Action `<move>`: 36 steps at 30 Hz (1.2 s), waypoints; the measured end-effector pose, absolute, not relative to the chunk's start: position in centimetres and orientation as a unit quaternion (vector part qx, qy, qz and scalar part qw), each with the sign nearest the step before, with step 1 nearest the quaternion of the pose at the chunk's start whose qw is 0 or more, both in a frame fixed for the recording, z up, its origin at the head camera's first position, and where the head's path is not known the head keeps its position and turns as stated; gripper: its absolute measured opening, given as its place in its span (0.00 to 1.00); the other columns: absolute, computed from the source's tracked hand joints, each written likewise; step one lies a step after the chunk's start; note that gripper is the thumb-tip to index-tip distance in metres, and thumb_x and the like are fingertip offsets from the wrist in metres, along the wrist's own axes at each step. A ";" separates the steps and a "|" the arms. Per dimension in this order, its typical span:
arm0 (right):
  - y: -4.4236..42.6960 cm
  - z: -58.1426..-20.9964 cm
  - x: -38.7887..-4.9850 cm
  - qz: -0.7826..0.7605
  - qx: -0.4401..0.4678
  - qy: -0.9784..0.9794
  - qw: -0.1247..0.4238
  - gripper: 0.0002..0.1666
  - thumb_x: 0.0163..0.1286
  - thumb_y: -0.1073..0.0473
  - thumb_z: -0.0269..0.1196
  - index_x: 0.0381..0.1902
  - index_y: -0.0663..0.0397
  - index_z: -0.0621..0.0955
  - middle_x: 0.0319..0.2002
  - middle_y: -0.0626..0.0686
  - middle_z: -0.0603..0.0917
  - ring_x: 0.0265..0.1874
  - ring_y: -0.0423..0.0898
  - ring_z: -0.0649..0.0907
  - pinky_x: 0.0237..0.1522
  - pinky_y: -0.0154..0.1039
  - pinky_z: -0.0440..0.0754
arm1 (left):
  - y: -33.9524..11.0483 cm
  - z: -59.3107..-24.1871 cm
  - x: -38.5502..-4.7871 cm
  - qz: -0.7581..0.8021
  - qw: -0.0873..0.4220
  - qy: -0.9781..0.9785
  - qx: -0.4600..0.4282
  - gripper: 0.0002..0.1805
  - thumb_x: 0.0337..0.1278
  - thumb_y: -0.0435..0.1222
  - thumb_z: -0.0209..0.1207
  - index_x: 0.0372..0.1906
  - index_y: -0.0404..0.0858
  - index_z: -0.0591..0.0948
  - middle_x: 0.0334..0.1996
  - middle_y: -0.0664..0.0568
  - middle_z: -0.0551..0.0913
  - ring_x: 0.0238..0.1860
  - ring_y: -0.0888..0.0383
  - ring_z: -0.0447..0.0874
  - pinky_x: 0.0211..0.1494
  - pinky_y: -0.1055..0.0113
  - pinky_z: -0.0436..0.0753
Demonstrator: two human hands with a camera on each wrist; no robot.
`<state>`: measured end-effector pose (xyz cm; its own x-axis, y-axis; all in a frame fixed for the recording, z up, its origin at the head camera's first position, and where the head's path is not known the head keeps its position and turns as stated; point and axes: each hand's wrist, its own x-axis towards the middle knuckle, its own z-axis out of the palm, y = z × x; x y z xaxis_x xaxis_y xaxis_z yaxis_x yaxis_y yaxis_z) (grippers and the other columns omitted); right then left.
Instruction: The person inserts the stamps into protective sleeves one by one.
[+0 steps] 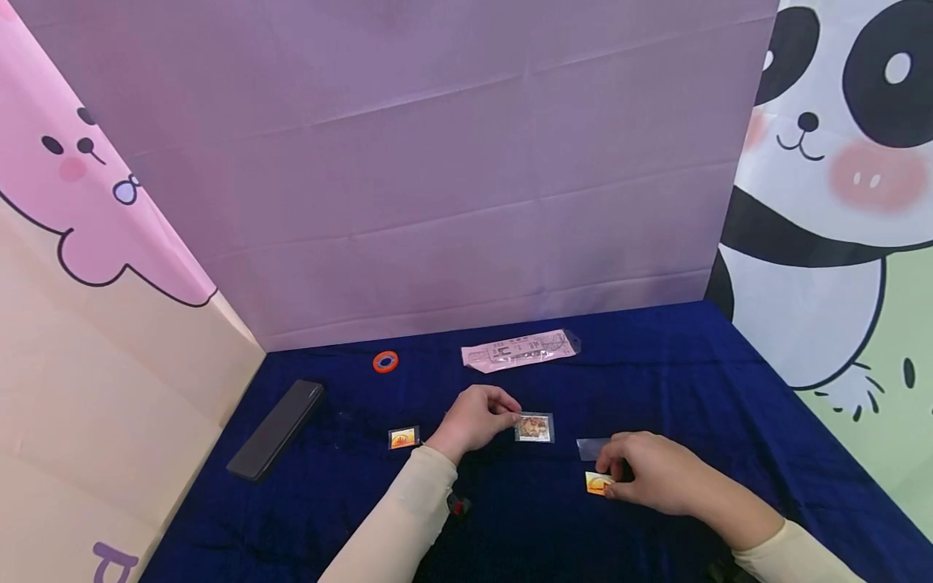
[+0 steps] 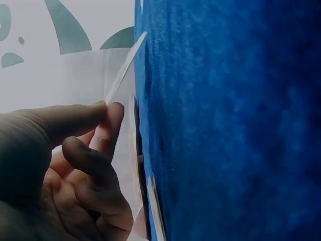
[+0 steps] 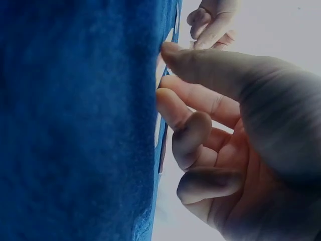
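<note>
blue cloth (image 1: 510, 518) covers the table, and on it the person's left hand (image 1: 474, 417) pinches a small picture card (image 1: 534, 427) in a clear sleeve by its left edge, thumb against forefinger; the left wrist view shows that card edge-on, tilted, with its held end lifted above the cloth. to the right and nearer the person, the right hand (image 1: 656, 470) is bent low, thumb and fingertips narrowed around an orange and yellow card (image 1: 596, 483) on the cloth; they reach its edge, but whether they truly grip it i cannot tell. just beyond that card lies a clear plastic piece (image 1: 589, 449), partly hidden by the fingers. a second orange card (image 1: 403, 438), with a dark border, lies left of the left wrist. farther left a long black case (image 1: 277, 429) sits at a slant. beyond the hands are a red ring (image 1: 377, 362) and, to its right, a pink packet (image 1: 510, 352) with a clear plastic end. a mauve curtain (image 1: 437, 178) hangs behind, with a panda picture (image 1: 809, 227) at the right.
</note>
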<state>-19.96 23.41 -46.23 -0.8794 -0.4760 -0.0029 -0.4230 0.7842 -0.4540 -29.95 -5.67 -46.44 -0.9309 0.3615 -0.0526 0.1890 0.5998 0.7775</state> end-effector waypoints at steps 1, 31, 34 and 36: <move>23.4 -46.2 -20.0 -0.224 -0.236 0.944 0.059 0.13 0.58 0.52 0.80 0.37 0.37 0.86 0.30 0.36 0.77 0.28 0.36 0.75 0.31 0.37 0.74 | -5.7 -46.5 -29.9 0.417 0.105 0.890 0.153 0.03 0.68 0.42 0.70 0.40 0.48 0.90 0.33 0.59 0.84 0.35 0.58 0.80 0.40 0.61 0.78; 26.1 -46.4 -21.0 -0.390 -0.235 0.882 0.119 0.06 0.71 0.59 0.71 0.38 0.47 0.83 0.28 0.43 0.81 0.22 0.38 0.75 0.24 0.34 0.74 | -5.2 -46.1 -29.4 0.350 0.101 0.916 0.169 0.03 0.66 0.41 0.71 0.42 0.50 0.90 0.35 0.62 0.83 0.35 0.60 0.80 0.46 0.59 0.82; 27.1 -46.3 -21.4 -0.418 -0.223 0.874 0.110 0.05 0.72 0.59 0.71 0.39 0.49 0.83 0.30 0.46 0.83 0.23 0.39 0.75 0.25 0.34 0.74 | -4.8 -45.9 -29.2 0.351 0.105 0.911 0.188 0.03 0.67 0.41 0.70 0.42 0.51 0.91 0.35 0.63 0.83 0.35 0.61 0.80 0.45 0.61 0.81; 27.7 -46.3 -21.7 -0.431 -0.215 0.872 0.092 0.04 0.72 0.60 0.70 0.39 0.50 0.83 0.31 0.48 0.83 0.25 0.40 0.76 0.26 0.35 0.75 | -4.4 -45.8 -29.0 0.351 0.106 0.909 0.199 0.02 0.67 0.41 0.70 0.42 0.51 0.91 0.34 0.64 0.83 0.35 0.62 0.80 0.45 0.62 0.81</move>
